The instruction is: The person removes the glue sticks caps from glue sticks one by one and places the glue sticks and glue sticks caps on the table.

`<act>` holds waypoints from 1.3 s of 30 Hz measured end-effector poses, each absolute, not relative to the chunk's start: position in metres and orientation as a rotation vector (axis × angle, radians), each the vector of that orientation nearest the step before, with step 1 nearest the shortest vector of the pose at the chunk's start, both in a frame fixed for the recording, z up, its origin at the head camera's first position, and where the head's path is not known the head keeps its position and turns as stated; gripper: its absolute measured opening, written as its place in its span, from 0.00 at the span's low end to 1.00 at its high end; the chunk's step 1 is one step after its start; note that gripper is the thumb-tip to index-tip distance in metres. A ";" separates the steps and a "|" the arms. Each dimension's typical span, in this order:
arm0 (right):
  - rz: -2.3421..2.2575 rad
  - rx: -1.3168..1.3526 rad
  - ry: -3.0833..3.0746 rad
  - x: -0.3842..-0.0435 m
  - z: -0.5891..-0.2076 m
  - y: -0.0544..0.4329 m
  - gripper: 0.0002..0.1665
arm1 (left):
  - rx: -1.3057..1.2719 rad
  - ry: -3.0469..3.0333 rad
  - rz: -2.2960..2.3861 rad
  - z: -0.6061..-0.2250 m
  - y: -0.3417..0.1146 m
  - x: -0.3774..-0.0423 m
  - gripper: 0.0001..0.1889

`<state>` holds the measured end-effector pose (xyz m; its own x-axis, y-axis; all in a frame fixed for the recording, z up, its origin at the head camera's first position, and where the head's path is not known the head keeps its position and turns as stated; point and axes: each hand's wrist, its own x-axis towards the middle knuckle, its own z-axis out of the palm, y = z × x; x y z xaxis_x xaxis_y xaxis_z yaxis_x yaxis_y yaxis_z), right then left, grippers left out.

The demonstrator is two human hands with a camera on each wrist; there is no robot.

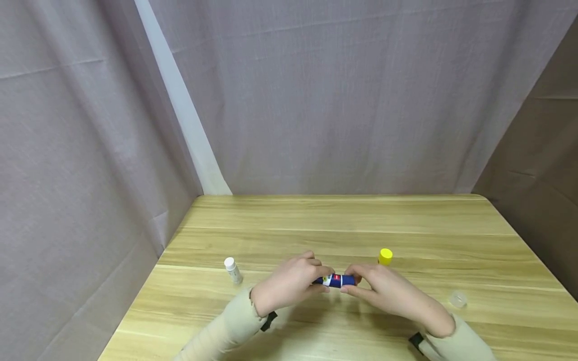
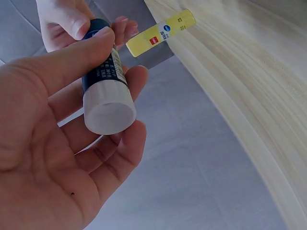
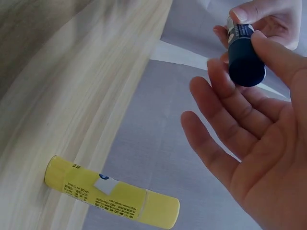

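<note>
A dark blue glue stick [image 1: 336, 281] lies crosswise between the two hands, held above the table. My left hand [image 1: 293, 281] pinches it by the body with thumb and fingers. In the left wrist view its white base [image 2: 109, 110], round and hollow at the end, faces the camera. My right hand [image 1: 388, 291] grips the opposite end, the dark blue cap [image 3: 245, 62], between thumb and fingers. Just beyond the right hand a yellow glue stick [image 3: 115, 194] stands upright on the table, with its lower part hidden by that hand in the head view.
A small white-capped stick [image 1: 233, 271] stands on the wooden table [image 1: 343, 215], left of the left hand. At the right lies a small translucent ring [image 1: 458, 300], like a tape roll. Grey curtains [image 1: 316, 100] hang behind and beside the table.
</note>
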<state>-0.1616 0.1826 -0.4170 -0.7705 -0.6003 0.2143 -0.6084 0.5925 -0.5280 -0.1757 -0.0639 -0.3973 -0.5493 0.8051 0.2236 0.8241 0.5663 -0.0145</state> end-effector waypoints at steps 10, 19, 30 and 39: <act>0.832 1.030 -2.720 -0.163 -0.424 0.182 0.19 | -1.367 -2.584 -0.125 -0.397 -0.060 -0.176 0.15; 0.826 1.063 -2.775 -0.163 -0.424 0.181 0.16 | -1.369 -2.569 -0.128 -0.400 -0.060 -0.176 0.15; 0.814 1.045 -2.762 -0.161 -0.425 0.180 0.20 | -1.379 -2.566 -0.116 -0.403 -0.059 -0.174 0.16; 0.944 1.092 -2.755 -0.161 -0.430 0.182 0.10 | -1.385 -2.563 -0.135 -0.407 -0.061 -0.173 0.15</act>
<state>-0.1611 0.1822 -0.4302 -0.7529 -0.6126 0.2406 -0.6314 0.5692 -0.5266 -0.1730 -0.0613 -0.4075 -0.5295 0.8138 0.2396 0.8344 0.5505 -0.0259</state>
